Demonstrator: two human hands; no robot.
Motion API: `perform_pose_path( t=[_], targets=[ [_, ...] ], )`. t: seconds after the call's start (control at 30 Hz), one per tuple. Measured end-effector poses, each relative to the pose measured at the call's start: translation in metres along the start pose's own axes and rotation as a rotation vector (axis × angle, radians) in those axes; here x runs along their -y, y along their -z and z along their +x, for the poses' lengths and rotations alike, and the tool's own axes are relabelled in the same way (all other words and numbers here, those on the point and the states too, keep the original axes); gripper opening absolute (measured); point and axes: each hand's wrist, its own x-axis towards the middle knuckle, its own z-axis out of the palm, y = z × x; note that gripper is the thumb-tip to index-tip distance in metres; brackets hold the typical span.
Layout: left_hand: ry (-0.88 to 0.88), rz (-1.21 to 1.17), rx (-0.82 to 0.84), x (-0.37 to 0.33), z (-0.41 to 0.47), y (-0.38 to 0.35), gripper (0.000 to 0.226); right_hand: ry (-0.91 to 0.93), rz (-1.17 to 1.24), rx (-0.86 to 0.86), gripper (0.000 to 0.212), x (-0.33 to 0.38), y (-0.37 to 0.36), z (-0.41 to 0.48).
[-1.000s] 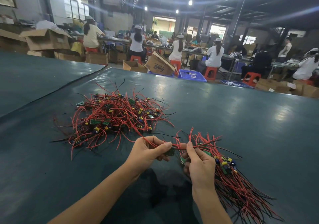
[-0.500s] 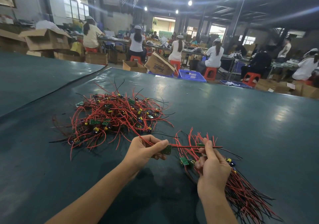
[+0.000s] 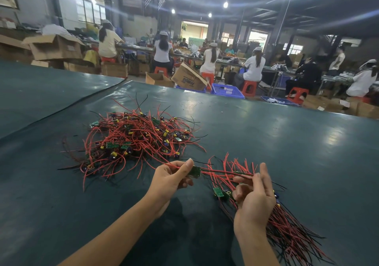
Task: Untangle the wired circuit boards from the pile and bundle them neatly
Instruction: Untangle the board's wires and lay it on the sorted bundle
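A tangled pile (image 3: 135,140) of small green circuit boards with red and black wires lies on the dark green table (image 3: 287,153), ahead and to the left. My left hand (image 3: 172,180) pinches one green board (image 3: 194,171) just in front of the pile. Its red wire (image 3: 223,171) runs taut to the right, where my right hand (image 3: 253,196) pinches it between thumb and fingers. Under and behind my right hand lies a straightened bundle (image 3: 287,231) of boards and wires, fanning toward the lower right.
The table's far edge (image 3: 225,97) runs across the view. Beyond it stand cardboard boxes (image 3: 188,79), blue crates (image 3: 227,91) and red stools, with several seated people at long benches. A second dark table (image 3: 41,87) lies to the left.
My right hand has slid rightward along the red wire, away from my left hand, stretching the wire out straight. My left hand keeps its hold on the board.
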Motion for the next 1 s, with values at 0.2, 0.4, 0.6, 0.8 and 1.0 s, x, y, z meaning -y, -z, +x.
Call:
perform_pose_path(
  t=[0.2,0.4,0.6,0.8,1.0],
  targets=[
    [0.034,-0.098,-0.022,-0.002,0.003,-0.001,0.044,-0.078,0.051,0.078,0.036,0.003,0.001,0.0],
    [0.125,-0.109,0.252,-0.004,-0.006,-0.004,0.038,-0.182,-0.256,0.265,0.036,-0.01,-0.008,-0.008],
    [0.267,-0.009,0.496,-0.004,-0.016,-0.009,0.041,-0.13,-0.381,0.499,0.041,-0.012,-0.01,-0.019],
    [0.311,0.087,0.546,-0.004,-0.014,-0.011,0.053,-0.301,-0.3,0.582,0.045,-0.014,-0.011,-0.025],
    [0.383,-0.014,0.447,0.001,-0.011,-0.01,0.051,-0.187,-0.328,0.492,0.036,-0.017,-0.01,-0.02]
  ],
)
